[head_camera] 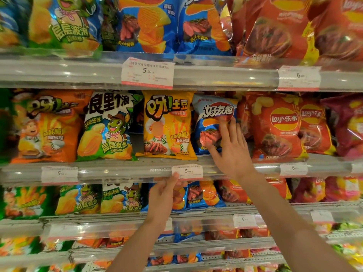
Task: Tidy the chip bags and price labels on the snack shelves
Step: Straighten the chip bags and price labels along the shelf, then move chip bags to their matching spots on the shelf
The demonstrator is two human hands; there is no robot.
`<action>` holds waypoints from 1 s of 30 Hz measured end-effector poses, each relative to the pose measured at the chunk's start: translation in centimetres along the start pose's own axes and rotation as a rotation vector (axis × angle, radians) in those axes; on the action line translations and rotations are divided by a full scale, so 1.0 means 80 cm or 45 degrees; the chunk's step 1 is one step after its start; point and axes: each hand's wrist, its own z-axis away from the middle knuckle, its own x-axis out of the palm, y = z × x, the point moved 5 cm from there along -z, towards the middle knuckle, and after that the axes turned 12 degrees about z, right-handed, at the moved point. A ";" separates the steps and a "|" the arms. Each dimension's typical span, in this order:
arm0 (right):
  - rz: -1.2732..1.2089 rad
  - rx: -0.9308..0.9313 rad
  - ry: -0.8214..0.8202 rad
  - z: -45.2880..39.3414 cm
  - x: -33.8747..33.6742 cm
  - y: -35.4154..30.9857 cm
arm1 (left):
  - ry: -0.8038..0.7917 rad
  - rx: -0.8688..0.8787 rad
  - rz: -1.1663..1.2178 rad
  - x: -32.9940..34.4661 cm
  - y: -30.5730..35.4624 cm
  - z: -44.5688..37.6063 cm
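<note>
Reaching into the middle snack shelf (125, 169), both hands are seen at work on a chip bag and a price label.

The right hand (232, 152) is laid flat, fingers (225, 132) spread wide, against the front of a blue chip bag (211, 122) that stands tilted between a yellow bag (167, 124) and a red Lay's bag (277, 126). The left hand (164, 195) is raised beneath the shelf edge, its thumb pressed on the lower left corner of a white price label (187, 171) marked 5.90; the other fingers are curled behind the rail, so the label appears to be pinched. An orange bag (49, 126) and a green bag (107, 126) are stood further left.
</note>
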 end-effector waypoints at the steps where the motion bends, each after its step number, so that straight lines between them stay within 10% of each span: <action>1: -0.006 -0.001 0.020 0.005 -0.002 0.000 | -0.008 0.041 -0.071 -0.004 0.002 0.004; 22: -0.449 0.116 -0.021 0.039 -0.070 -0.065 | -0.045 0.957 -1.028 -0.019 0.176 -0.015; 30: -0.348 0.015 -0.225 -0.021 -0.044 -0.091 | -0.208 0.575 -1.096 0.008 0.181 -0.068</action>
